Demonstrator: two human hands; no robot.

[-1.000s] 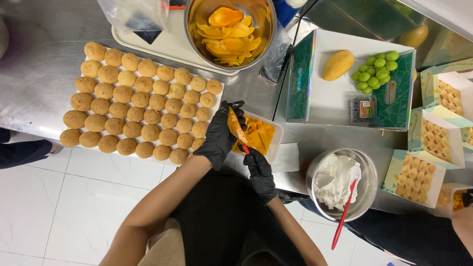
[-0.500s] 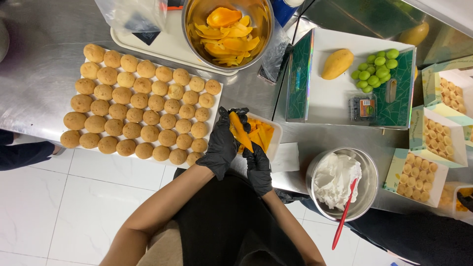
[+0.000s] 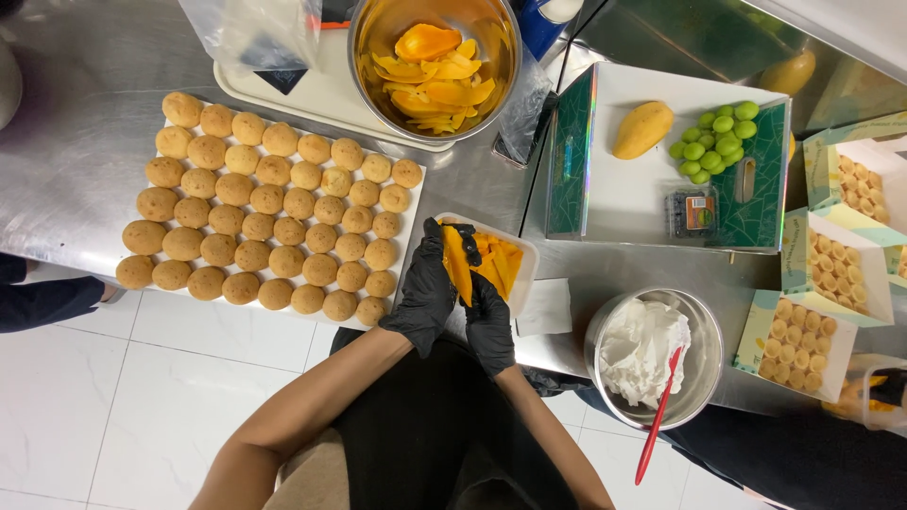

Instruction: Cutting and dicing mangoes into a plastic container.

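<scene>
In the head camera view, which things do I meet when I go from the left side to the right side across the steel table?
Tray of round golden buns → left hand → mango piece → right hand → bowl of white cream → green grapes → open boxes of small pastries.

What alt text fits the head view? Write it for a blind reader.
Two black-gloved hands, left hand and right hand, hold an orange mango piece over a white rectangular tray on a steel table, beside rows of round golden pastries.

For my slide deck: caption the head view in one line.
Black-gloved left hand and right hand hold a mango piece over a white tray, beside rows of round pastries.
</scene>
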